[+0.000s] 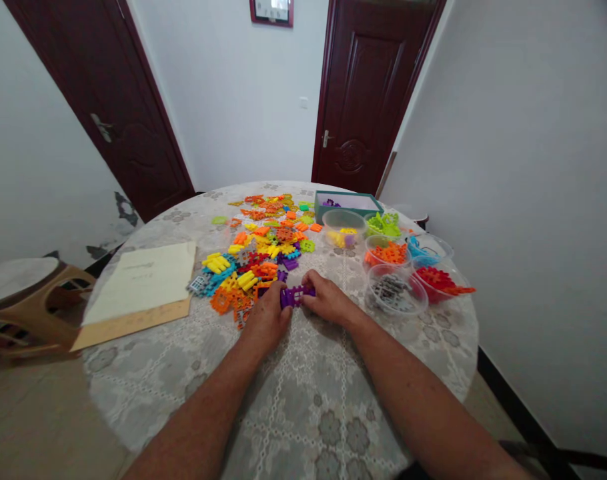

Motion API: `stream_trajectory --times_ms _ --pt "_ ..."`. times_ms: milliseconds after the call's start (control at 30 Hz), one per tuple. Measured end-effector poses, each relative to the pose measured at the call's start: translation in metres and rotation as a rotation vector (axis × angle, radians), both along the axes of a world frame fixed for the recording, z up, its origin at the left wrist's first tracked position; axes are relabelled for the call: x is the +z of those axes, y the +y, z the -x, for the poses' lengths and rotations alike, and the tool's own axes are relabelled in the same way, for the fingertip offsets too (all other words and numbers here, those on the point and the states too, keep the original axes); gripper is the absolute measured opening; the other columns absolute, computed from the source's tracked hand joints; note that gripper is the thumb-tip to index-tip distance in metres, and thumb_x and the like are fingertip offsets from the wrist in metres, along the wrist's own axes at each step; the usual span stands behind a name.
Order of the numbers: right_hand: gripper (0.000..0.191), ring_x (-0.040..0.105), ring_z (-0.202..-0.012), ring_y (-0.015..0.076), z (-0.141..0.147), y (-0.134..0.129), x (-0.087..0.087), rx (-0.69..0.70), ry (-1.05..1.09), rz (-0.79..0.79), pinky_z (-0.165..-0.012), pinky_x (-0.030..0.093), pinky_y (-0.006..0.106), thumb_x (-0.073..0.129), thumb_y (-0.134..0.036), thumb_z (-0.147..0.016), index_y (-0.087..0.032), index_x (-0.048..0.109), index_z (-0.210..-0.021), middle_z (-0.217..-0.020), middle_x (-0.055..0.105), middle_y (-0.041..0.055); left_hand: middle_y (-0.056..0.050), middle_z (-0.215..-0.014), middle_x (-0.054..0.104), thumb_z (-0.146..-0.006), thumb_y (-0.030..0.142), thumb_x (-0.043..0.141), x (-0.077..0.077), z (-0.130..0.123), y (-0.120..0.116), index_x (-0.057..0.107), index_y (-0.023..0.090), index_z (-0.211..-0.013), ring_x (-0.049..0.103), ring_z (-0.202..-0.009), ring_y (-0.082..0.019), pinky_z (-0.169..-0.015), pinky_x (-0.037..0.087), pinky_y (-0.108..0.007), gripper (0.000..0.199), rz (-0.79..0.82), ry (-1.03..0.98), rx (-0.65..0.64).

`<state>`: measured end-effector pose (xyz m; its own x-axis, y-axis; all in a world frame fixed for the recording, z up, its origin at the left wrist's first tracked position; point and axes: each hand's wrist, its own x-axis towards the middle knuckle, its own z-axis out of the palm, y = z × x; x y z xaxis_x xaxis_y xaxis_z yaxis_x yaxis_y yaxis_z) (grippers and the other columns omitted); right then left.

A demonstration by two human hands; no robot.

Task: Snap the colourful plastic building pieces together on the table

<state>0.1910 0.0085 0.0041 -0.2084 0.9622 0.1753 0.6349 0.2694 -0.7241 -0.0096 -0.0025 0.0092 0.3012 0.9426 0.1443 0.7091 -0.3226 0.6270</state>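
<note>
Between my two hands, just over the patterned tablecloth, are purple plastic pieces (294, 296). My left hand (269, 312) grips their left end, its fingers curled and partly hiding it. The right end is pinched by my right hand (325, 297), with the thumb below and the fingers above. Beside and beyond my left hand spreads a loose pile of interlocking pieces (263, 250) in orange, yellow, red, blue, grey and purple. Some purple pieces (289, 263) lie at the pile's near right edge.
Clear bowls with sorted pieces stand at the right: grey (396, 293), red (436, 281), orange (387, 253), blue (423, 251), green (383, 225) and yellow (342, 237). Behind is a green-edged box (346, 201). Paper (143, 277) lies left on the round table (303, 413).
</note>
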Motion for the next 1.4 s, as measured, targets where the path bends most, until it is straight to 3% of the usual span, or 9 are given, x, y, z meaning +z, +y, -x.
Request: stream_trajectory --times_ms 167,267,433,667,867,1000,1167,1300,1400 --pt "0.017 0.060 -0.079 0.0160 0.000 0.006 0.003 -0.108 0.325 0.091 -0.071 0.046 0.026 0.066 -0.019 -0.084 -0.024 0.057 -0.097 -0.087 0.065 -0.0016 -0.010 -0.113 0.071 -0.090 0.021 0.057 0.000 -0.001 0.002 0.052 0.021 -0.135 0.070 -0.100 -0.026 -0.090 0.052 -0.038 0.045 0.001 -0.120 0.091" --pt "0.021 0.058 -0.068 0.0138 0.002 0.005 0.010 0.031 0.528 0.243 -0.062 0.043 0.024 0.070 -0.028 -0.084 -0.022 0.059 -0.101 -0.078 0.062 -0.0033 -0.007 -0.107 0.073 -0.087 0.020 0.060 -0.001 -0.001 0.005 0.052 0.022 -0.138 0.070 -0.091 -0.023 -0.086 0.055 -0.036 0.052 0.095 -0.259 0.063" --pt "0.020 0.060 -0.074 0.0143 0.007 -0.001 0.014 0.112 0.504 0.203 -0.067 0.045 0.025 0.071 -0.028 -0.083 -0.020 0.064 -0.099 -0.084 0.066 -0.0012 -0.008 -0.119 0.072 -0.074 0.011 0.068 0.001 -0.005 0.005 0.057 0.023 -0.134 0.070 -0.103 -0.024 -0.087 0.060 -0.036 0.062 0.314 -0.537 -0.020" --pt "0.021 0.061 -0.079 0.0144 0.003 0.003 0.003 0.119 0.479 0.220 -0.070 0.046 0.025 0.074 -0.028 -0.082 -0.018 0.072 -0.100 -0.090 0.070 0.0011 -0.012 -0.129 0.064 -0.082 0.015 0.069 -0.002 -0.011 0.005 0.055 0.021 -0.136 0.072 -0.099 -0.020 -0.088 0.064 -0.040 0.056 0.528 -0.926 -0.028" --pt "0.033 0.060 -0.066 0.0126 0.006 0.007 0.005 -0.135 1.013 0.350 -0.059 0.050 0.024 0.079 -0.044 -0.081 -0.020 0.071 -0.102 -0.090 0.072 0.0029 -0.008 -0.107 0.072 -0.077 0.011 0.075 0.003 -0.013 0.007 0.058 0.021 -0.131 0.071 -0.094 -0.020 -0.079 0.065 -0.035 0.057 0.476 -1.068 0.086" --pt "0.026 0.060 -0.064 0.0129 0.009 0.009 0.002 -0.139 1.168 0.421 -0.055 0.050 0.023 0.076 -0.038 -0.085 -0.020 0.071 -0.102 -0.089 0.073 0.0052 -0.012 -0.116 0.074 -0.080 0.017 0.079 0.007 -0.013 0.005 0.065 0.018 -0.117 0.074 -0.101 -0.023 -0.081 0.063 -0.033 0.039 0.596 -1.151 -0.002" --pt "0.030 0.059 -0.066 0.0139 0.016 0.006 0.001 -0.117 1.121 0.469 -0.051 0.044 0.022 0.066 -0.048 -0.091 -0.020 0.071 -0.101 -0.089 0.071 0.0046 -0.012 -0.121 0.072 -0.079 0.018 0.080 0.004 -0.012 0.004 0.065 0.018 -0.116 0.074 -0.100 -0.021 -0.083 0.064 -0.034 0.040 0.583 -1.141 0.002" --pt "0.038 0.062 -0.074 0.0153 0.020 -0.003 0.011 0.057 0.769 0.402 -0.056 0.044 0.023 0.072 -0.048 -0.088 -0.021 0.071 -0.114 -0.098 0.073 0.0048 -0.010 -0.116 0.073 -0.084 0.027 0.080 0.003 -0.013 0.004 0.062 0.020 -0.122 0.075 -0.089 -0.020 -0.080 0.065 -0.036 0.042 0.561 -1.024 -0.062" --pt "0.031 0.064 -0.079 0.0166 0.021 -0.008 0.021 0.035 0.495 0.283 -0.062 0.045 0.025 0.073 -0.038 -0.087 -0.020 0.072 -0.113 -0.097 0.074 0.0038 -0.011 -0.113 0.074 -0.086 0.034 0.079 0.002 -0.015 0.004 0.056 0.020 -0.126 0.076 -0.086 -0.021 -0.077 0.065 -0.037 0.048 0.528 -0.966 -0.059"
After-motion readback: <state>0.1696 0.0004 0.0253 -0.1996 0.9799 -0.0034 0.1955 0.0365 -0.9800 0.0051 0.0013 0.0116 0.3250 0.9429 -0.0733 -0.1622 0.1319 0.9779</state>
